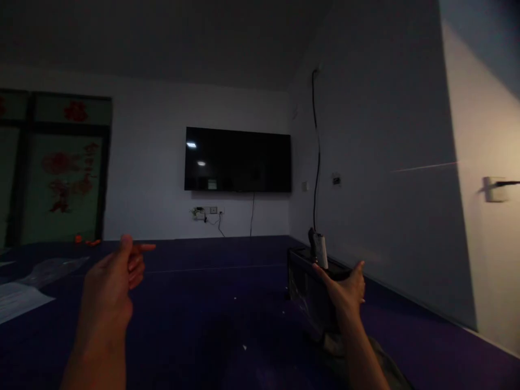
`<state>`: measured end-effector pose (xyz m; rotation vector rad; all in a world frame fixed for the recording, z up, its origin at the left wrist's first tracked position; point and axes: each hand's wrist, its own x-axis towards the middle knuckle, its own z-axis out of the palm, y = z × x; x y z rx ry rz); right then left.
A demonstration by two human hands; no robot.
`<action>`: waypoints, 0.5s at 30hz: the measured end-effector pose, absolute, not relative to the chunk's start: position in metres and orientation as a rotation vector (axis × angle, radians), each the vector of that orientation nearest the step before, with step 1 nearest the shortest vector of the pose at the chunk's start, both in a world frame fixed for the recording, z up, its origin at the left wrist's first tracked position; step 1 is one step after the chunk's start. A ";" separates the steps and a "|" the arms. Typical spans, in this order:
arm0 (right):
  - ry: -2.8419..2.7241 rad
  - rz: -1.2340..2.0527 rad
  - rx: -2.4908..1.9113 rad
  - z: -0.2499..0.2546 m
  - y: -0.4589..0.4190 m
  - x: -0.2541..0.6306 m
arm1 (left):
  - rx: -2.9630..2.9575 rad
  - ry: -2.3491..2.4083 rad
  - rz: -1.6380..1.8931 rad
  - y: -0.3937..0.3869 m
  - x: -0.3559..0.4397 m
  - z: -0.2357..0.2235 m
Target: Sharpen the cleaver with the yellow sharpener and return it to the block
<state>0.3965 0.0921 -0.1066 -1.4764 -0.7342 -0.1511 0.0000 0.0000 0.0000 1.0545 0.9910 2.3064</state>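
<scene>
My left hand (117,276) is raised over the left part of the purple surface. Its index finger points to the right and its thumb is up, while the other fingers curl in; I see nothing held in it. On the right, my right hand (343,287) straddles the top of a dark box-like case (311,292), thumb on the near side and fingers over the far side. A small whitish block (320,250) with a dark part beside it stands on top of the case. The case's lower end is dim and hard to make out.
Purple table surface (195,309) spreads below, with small white scraps on it. Paper (20,300) and clear plastic (52,271) lie at the left; small orange items (93,242) sit farther back. A wall (385,216) runs along the right. A black cable (318,162) hangs behind the case.
</scene>
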 end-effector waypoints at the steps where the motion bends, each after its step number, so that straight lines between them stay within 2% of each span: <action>1: -0.716 -0.131 -1.492 -0.106 0.091 0.394 | 1.000 0.941 2.268 -0.003 0.002 0.002; 15: -0.568 -0.088 -1.553 -0.110 0.088 0.383 | 0.909 0.816 2.255 -0.026 -0.003 0.007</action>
